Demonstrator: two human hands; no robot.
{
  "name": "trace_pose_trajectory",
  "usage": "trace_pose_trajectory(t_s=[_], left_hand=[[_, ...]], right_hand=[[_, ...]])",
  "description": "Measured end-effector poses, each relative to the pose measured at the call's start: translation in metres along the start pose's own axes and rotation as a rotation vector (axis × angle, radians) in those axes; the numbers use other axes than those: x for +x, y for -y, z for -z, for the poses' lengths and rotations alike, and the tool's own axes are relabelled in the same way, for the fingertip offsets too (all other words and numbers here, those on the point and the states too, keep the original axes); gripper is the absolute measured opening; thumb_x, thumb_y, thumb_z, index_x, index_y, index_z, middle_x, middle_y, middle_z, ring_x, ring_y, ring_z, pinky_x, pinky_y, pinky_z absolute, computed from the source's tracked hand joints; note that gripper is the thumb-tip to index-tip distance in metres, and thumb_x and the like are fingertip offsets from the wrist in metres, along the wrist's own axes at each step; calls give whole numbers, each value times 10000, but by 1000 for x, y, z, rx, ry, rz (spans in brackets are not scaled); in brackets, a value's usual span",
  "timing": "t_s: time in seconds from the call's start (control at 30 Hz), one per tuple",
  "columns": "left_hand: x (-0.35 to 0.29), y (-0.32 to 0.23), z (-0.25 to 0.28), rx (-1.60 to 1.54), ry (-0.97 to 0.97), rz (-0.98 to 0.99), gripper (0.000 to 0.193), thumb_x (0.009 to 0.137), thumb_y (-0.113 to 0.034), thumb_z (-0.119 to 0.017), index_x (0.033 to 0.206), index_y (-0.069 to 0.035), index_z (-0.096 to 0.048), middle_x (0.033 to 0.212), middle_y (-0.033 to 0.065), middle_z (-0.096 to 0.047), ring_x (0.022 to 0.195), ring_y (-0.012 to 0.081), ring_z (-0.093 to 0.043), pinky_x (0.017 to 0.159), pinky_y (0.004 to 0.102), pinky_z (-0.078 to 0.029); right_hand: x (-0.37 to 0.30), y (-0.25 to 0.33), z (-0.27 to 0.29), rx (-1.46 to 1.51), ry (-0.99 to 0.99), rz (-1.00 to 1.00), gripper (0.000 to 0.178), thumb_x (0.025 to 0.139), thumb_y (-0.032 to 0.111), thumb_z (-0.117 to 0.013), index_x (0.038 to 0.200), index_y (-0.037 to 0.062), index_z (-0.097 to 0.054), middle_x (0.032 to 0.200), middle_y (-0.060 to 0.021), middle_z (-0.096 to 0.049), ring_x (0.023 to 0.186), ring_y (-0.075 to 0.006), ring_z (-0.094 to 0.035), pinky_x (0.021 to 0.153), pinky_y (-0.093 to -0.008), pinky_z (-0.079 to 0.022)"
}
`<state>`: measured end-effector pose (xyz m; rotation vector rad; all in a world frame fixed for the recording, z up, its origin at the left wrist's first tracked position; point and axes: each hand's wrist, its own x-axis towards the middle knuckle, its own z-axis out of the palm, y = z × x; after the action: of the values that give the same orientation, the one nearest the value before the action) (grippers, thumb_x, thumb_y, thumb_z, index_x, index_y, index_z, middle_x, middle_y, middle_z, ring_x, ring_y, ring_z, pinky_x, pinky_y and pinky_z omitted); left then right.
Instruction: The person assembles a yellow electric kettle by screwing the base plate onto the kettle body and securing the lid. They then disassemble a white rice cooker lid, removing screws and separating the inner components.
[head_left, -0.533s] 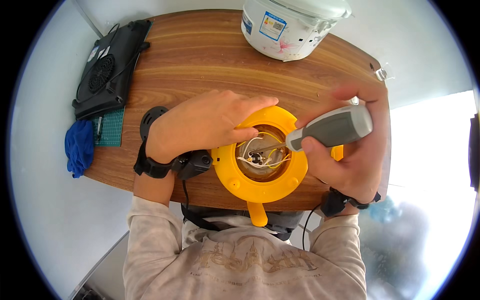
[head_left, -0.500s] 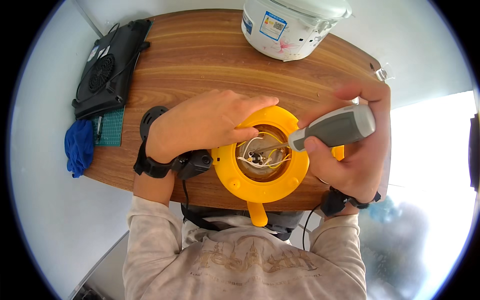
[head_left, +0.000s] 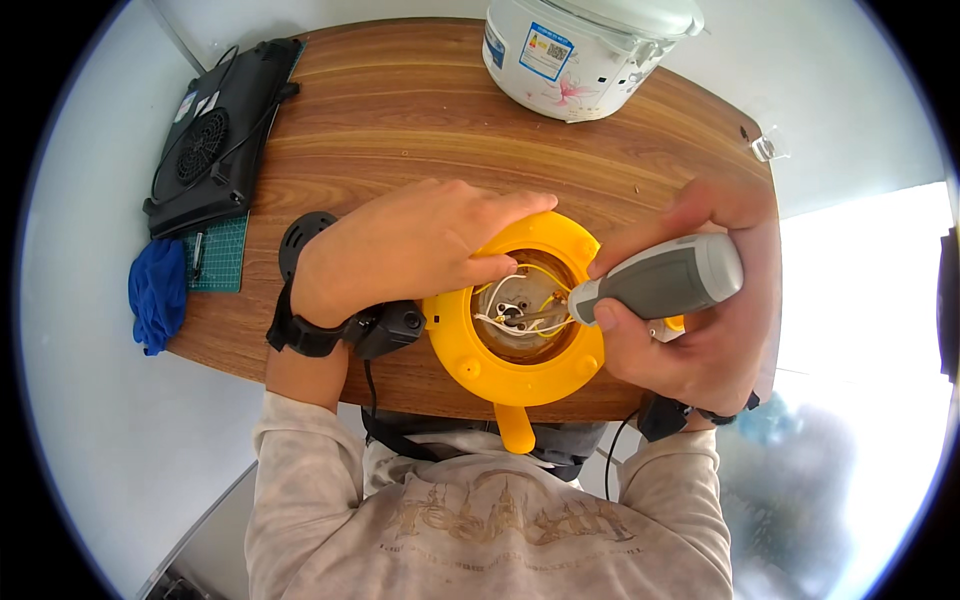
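Yellow housing [head_left: 500,375] between both hands

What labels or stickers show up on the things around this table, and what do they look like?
Sticker on the white rice cooker, far table edge: rectangular, blue and white, with a small square code patch.
Pink flower print just below it on the cooker wall.
Pale stickers on the black cooling pad, far left: small, whitish.
No screens visible.

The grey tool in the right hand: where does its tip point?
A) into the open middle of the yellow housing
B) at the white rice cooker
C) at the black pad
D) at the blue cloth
A: the grey tool in the right hand reaches among the wires inside the yellow housing.
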<state>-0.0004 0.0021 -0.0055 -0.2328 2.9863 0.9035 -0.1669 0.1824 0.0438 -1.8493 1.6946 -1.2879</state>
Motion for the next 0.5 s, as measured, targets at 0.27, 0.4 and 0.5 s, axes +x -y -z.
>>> trace_pose_trajectory(t_s=[0.27, 0.4, 0.5], left_hand=[[-3, 1, -3, -1, -60, -19, 596, 940, -286, -663, 1470, -90, -474, 1028, 210, -711, 890, 404, -676, 774, 453, -540], [-2, -8, 3, -8, -17, 46, 562, 941, -285, -661, 1442, -84, -505, 1094, 219, -699, 939, 402, -669, 816, 456, -539], [-7, -10, 4, -14, -104, 23, 529, 937, -276, -659, 1412, -79, -537, 1182, 212, -679, 1023, 393, -653, 874, 453, -532]], right_hand=[[-2, 7, -6, -47, -74, -54, 649, 708, 31, -865, 1179, 63, -419, 867, -113, -715, 762, -143, -678, 679, -260, -540], [-2, 8, -8, -188, -104, 79, 700, 669, 100, -941, 1184, 62, -470, 863, -75, -711, 786, -140, -681, 705, -266, -533], [-2, 7, -11, -222, -95, 112, 737, 658, 125, -959, 1217, 58, -483, 872, -55, -709, 802, -137, -684, 733, -268, -526]])
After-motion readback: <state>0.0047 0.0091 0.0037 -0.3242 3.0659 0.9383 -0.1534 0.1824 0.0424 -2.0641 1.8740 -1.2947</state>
